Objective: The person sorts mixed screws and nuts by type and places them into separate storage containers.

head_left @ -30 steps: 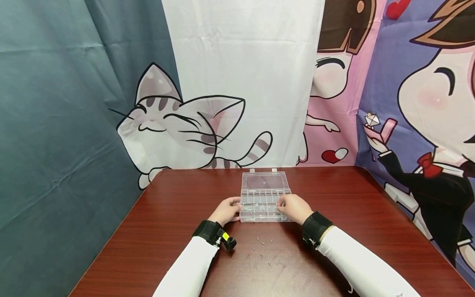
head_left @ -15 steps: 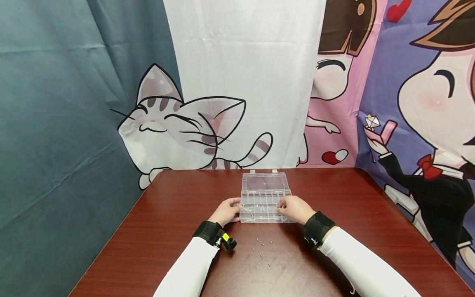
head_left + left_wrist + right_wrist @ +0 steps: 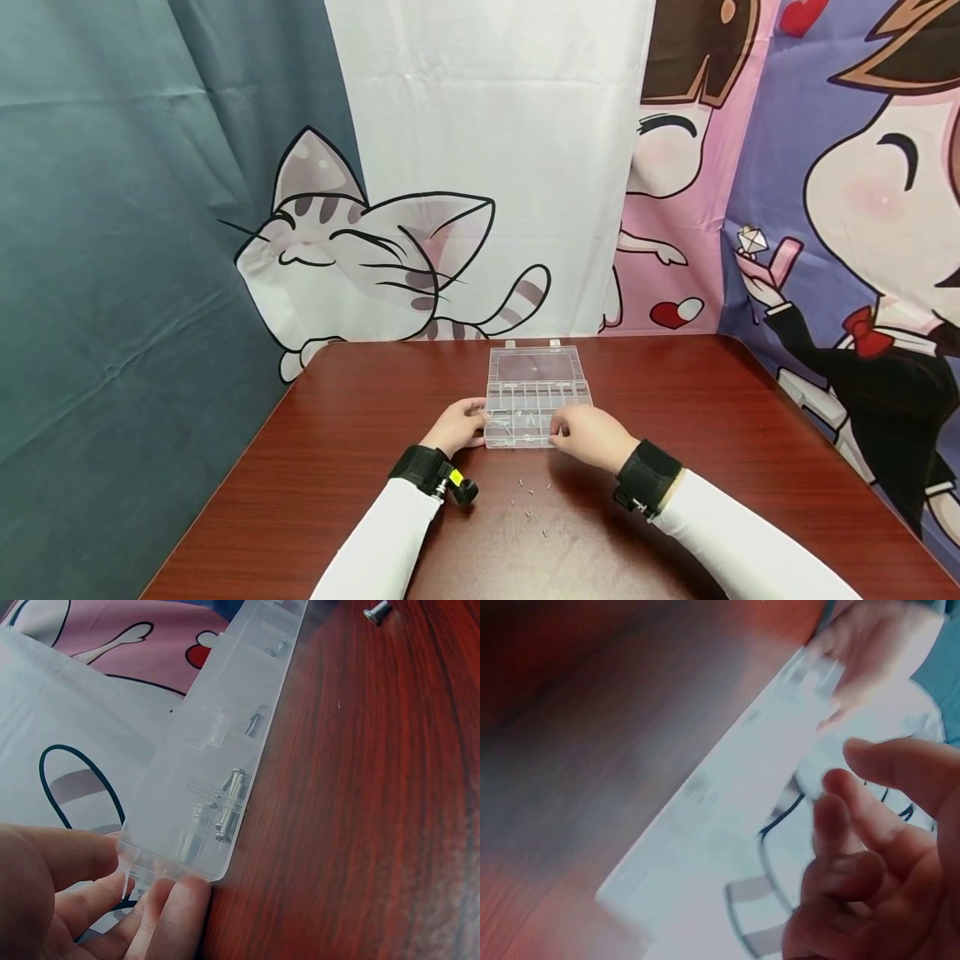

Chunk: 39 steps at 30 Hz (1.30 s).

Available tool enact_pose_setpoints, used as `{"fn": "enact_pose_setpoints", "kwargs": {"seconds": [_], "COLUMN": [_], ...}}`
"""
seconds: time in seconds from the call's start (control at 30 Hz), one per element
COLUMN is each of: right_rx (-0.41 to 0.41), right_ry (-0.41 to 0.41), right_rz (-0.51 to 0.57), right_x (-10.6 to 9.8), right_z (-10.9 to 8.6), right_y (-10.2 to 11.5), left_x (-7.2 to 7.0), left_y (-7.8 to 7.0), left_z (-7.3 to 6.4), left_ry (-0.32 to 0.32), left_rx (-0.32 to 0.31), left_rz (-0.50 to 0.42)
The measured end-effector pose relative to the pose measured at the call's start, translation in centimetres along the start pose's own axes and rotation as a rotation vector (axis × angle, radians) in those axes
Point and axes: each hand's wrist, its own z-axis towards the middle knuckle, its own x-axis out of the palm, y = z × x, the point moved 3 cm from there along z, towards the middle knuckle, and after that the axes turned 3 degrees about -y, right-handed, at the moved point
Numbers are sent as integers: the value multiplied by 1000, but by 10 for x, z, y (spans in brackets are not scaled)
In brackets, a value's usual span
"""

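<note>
A clear plastic compartment box (image 3: 525, 417) stands on the table with its lid (image 3: 534, 364) folded back. My left hand (image 3: 456, 425) grips the box's left end; in the left wrist view its fingertips (image 3: 184, 904) press the end wall. Screws (image 3: 231, 806) show through the box's side near that hand. My right hand (image 3: 592, 432) is over the box's front right part. In the right wrist view, blurred, its thumb and forefinger are slightly apart with nothing visible between them, and the other fingers are loosely bent. Several small screws (image 3: 531, 492) lie on the table in front of the box.
The reddish-brown wooden table (image 3: 337, 517) reaches back to a printed cloth (image 3: 495, 167) with a cartoon cat. More patterned cloth hangs on the right. One loose screw (image 3: 377, 611) lies on the table by the box in the left wrist view.
My right hand has shifted slightly left and toward me over the box. The left hand keeps its hold, and the box and the loose screws stay in place.
</note>
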Motion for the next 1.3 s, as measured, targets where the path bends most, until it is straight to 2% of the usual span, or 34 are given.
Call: {"fn": "enact_pose_setpoints", "kwargs": {"seconds": [0.1, 0.27, 0.57, 0.73, 1.17, 1.23, 1.3], "right_rx": [-51, -124, -222, -239, -274, -281, -285], "right_ry": [56, 192, 345, 374, 390, 394, 398], "right_rz": [-10, 24, 32, 10, -22, -18, -12], "right_x": [-1, 0, 9, 12, 19, 18, 18], "right_z": [-9, -27, -47, -50, -50, -51, -51], "right_y": [17, 40, 62, 66, 64, 66, 67], "left_x": [0, 2, 2, 3, 2, 2, 2], "left_y": [0, 1, 2, 4, 5, -3, -5], "left_z": [0, 0, 0, 3, 5, -3, -5], "left_ry": [4, 1, -3, 2, -4, -4, -6], "left_rx": [7, 5, 10, 10, 12, 14, 17], "left_rz": [0, -10, -1, -3, -11, -3, 1]}}
